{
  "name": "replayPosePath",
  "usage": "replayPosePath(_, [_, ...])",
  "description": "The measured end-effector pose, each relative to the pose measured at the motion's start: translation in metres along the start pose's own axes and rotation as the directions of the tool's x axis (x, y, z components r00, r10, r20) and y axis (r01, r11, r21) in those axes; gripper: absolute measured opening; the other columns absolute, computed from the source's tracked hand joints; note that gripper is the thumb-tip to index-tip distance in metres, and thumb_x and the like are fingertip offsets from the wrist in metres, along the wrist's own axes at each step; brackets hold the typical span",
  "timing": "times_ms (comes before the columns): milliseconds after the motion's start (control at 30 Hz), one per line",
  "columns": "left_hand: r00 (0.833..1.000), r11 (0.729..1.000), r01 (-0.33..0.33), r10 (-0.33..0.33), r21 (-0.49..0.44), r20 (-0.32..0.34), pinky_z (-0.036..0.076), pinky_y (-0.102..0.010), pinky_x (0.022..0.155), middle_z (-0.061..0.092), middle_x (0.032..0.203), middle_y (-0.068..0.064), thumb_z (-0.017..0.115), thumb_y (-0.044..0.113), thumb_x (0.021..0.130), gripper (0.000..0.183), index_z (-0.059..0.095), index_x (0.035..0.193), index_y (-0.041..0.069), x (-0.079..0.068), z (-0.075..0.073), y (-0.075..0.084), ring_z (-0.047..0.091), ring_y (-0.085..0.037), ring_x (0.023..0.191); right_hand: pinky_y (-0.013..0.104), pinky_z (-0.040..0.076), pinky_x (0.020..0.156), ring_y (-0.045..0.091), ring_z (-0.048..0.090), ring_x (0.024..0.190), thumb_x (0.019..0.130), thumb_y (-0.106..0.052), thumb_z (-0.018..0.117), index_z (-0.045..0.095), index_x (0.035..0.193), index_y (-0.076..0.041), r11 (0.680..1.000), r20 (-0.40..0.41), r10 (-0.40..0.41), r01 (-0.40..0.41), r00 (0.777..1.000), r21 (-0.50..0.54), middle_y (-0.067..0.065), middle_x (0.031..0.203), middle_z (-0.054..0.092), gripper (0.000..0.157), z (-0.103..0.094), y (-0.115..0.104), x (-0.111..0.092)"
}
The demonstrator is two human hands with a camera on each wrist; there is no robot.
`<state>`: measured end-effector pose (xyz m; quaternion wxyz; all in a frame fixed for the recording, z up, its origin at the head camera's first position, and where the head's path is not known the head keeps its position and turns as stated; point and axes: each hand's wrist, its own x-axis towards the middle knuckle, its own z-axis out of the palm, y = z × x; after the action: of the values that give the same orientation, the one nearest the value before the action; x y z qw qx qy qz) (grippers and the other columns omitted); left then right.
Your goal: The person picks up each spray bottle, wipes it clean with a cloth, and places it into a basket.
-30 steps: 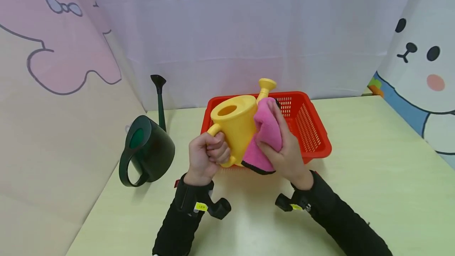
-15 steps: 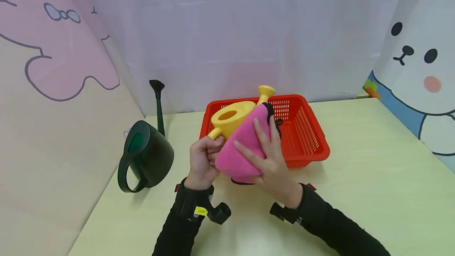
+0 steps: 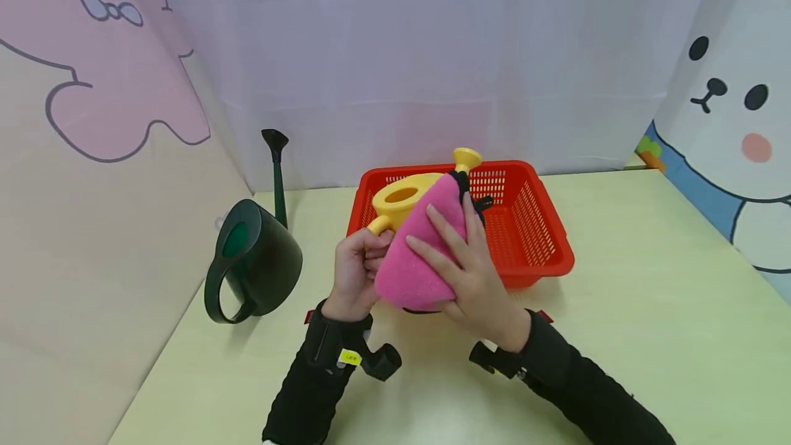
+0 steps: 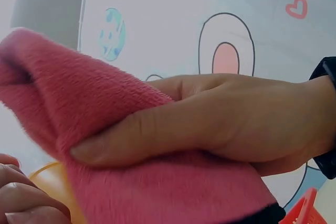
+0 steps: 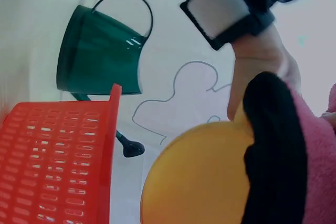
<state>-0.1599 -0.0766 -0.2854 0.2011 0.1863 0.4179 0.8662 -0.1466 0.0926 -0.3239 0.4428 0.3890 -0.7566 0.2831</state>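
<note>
My left hand point(image 3: 355, 273) grips the handle of a yellow watering can point(image 3: 395, 199), held up in front of the red basket. A pink cloth point(image 3: 410, 259) with a black edge covers much of the can's near side. My right hand point(image 3: 472, 280) holds the cloth against the can, its fingers spread over the fabric. In the left wrist view the right thumb point(image 4: 113, 148) presses into the cloth point(image 4: 105, 93). The right wrist view shows the can's rounded yellow body point(image 5: 197, 177) beside the cloth's black edge point(image 5: 275, 150). The can's lower body is hidden in the head view.
A red perforated basket point(image 3: 540, 225) stands behind the hands on the pale table point(image 3: 649, 294). To the left is a dark green watering can point(image 3: 272, 273) with a long spout. White and pink cartoon-print curtains point(image 3: 346, 74) hang at the back and sides.
The right hand has moved left across the can, and its fingers have spread. The cloth, bunched at the can's right side before, now lies wider over its near side. The left hand keeps its grip.
</note>
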Motion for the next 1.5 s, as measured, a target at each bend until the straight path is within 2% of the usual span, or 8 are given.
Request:
replayPosePath(133, [0.998, 0.998, -0.037, 0.034, 0.045, 0.06, 0.007, -0.024, 0.039, 0.018, 0.047, 0.005, 0.019, 0.009, 0.079, 0.029, 0.026, 0.053, 0.017, 0.002, -0.002, -0.001, 0.018, -0.007, 0.037, 0.048, 0.035, 0.099, 0.042, 0.02, 0.128, 0.083, -0.037, 0.051, 0.032, 0.138, -0.017, 0.968, -0.057, 0.128, -0.112, 0.99, 0.225, 0.008, 0.148, 0.022, 0.062, -0.004, 0.01, 0.002])
replayPosePath(300, [0.994, 0.995, -0.06, 0.052, 0.075, 0.099, 0.007, -0.027, 0.038, 0.019, 0.046, 0.004, 0.017, 0.008, 0.079, 0.029, 0.025, 0.052, 0.017, 0.002, -0.003, -0.001, 0.019, -0.009, 0.036, 0.028, 0.038, 0.097, 0.031, 0.035, 0.118, 0.074, -0.009, 0.062, 0.02, 0.139, -0.002, 0.794, -0.054, 0.363, -0.278, 0.93, 0.54, 0.011, 0.138, 0.032, 0.078, -0.006, 0.017, 0.007])
replayPosePath(367, [0.994, 0.995, -0.058, 0.051, 0.078, 0.096, 0.007, -0.027, 0.038, 0.018, 0.046, 0.004, 0.018, 0.008, 0.079, 0.029, 0.025, 0.052, 0.017, 0.002, -0.002, -0.001, 0.019, -0.009, 0.035, 0.027, 0.039, 0.096, 0.03, 0.037, 0.115, 0.07, -0.003, 0.063, 0.017, 0.14, -0.002, 0.759, -0.047, 0.402, -0.305, 0.914, 0.576, 0.011, 0.133, 0.036, 0.084, -0.004, 0.018, 0.007])
replayPosePath(433, [0.995, 0.996, -0.05, 0.044, 0.075, 0.087, 0.007, -0.026, 0.039, 0.018, 0.046, 0.003, 0.018, 0.008, 0.078, 0.028, 0.025, 0.052, 0.016, 0.003, -0.002, -0.001, 0.019, -0.009, 0.036, 0.029, 0.038, 0.097, 0.03, 0.037, 0.115, 0.07, -0.005, 0.064, 0.015, 0.14, -0.002, 0.776, -0.043, 0.391, -0.304, 0.919, 0.554, 0.013, 0.134, 0.034, 0.086, -0.001, 0.019, 0.005])
replayPosePath(633, [0.995, 0.997, -0.048, 0.043, 0.061, 0.089, 0.006, -0.026, 0.039, 0.017, 0.046, 0.003, 0.019, 0.009, 0.078, 0.028, 0.025, 0.052, 0.016, 0.004, -0.003, 0.0, 0.017, -0.009, 0.036, 0.042, 0.042, 0.093, 0.031, 0.031, 0.123, 0.077, -0.038, 0.06, 0.018, 0.139, 0.001, 0.939, -0.056, 0.234, -0.211, 0.971, 0.271, 0.022, 0.145, 0.019, 0.084, 0.004, 0.016, -0.001])
replayPosePath(767, [0.998, 0.998, -0.037, 0.034, 0.052, 0.056, 0.007, -0.024, 0.039, 0.018, 0.047, 0.005, 0.021, 0.009, 0.078, 0.027, 0.028, 0.052, 0.018, 0.003, -0.003, 0.0, 0.017, -0.008, 0.037, 0.052, 0.044, 0.087, 0.038, 0.024, 0.127, 0.077, -0.043, 0.056, 0.026, 0.138, -0.004, 0.989, -0.062, 0.122, -0.116, 0.991, 0.094, 0.025, 0.144, 0.018, 0.078, 0.003, 0.013, -0.001])
replayPosePath(1133, [0.994, 1.0, 0.031, -0.03, 0.002, -0.102, 0.019, -0.018, 0.042, 0.039, 0.044, 0.015, 0.025, 0.008, 0.076, 0.028, 0.034, 0.053, 0.02, 0.001, 0.001, 0.002, 0.024, -0.002, 0.041, 0.065, 0.028, 0.094, 0.049, 0.022, 0.125, 0.078, -0.049, 0.051, 0.042, 0.129, -0.014, 0.967, 0.092, -0.129, 0.146, 0.987, -0.21, 0.025, 0.136, 0.033, 0.062, 0.004, 0.0, 0.002])
replayPosePath(1500, [1.0, 1.0, 0.016, -0.017, -0.004, -0.02, 0.01, -0.019, 0.04, 0.021, 0.049, 0.009, 0.027, 0.01, 0.075, 0.025, 0.034, 0.053, 0.019, 0.003, -0.001, 0.0, 0.015, -0.005, 0.041, 0.061, 0.037, 0.09, 0.044, 0.023, 0.126, 0.073, -0.053, 0.057, 0.042, 0.129, -0.005, 0.996, -0.038, 0.015, -0.018, 0.999, -0.083, 0.025, 0.139, 0.03, 0.074, 0.0, 0.003, 0.004])
